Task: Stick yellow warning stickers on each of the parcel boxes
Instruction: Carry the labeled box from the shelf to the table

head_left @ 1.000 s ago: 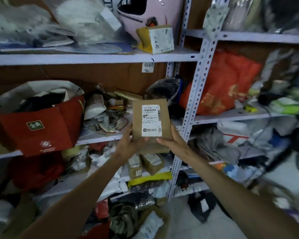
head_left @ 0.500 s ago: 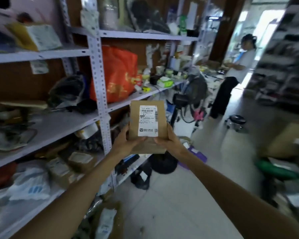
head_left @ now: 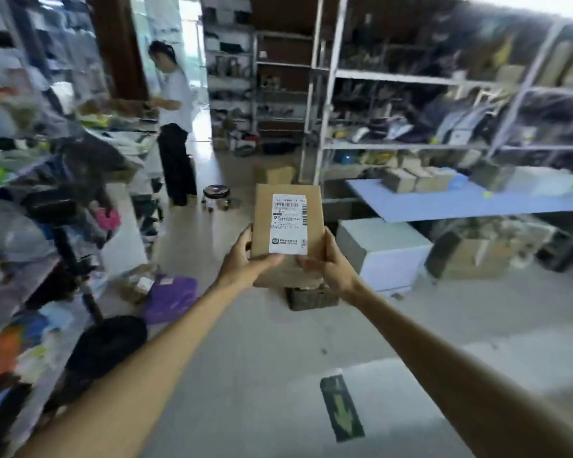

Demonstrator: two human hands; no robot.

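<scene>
Storeroom aisle (head_left: 245,375); one parcel box (head_left: 288,226), two hands (head_left: 242,259) gripping

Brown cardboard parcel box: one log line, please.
brown cardboard parcel box held upright; left hand grips lower-left edge; right hand grips lower-right edge; no yellow sticker visible

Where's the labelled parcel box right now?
The parcel box is mid head view, held upright between left hand and right hand, blue table farther right.

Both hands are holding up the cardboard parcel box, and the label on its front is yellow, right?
Not quite: the head view shows the left hand and right hand holding up the cardboard parcel box, but the shipping label on its front is white, not yellow.
</scene>
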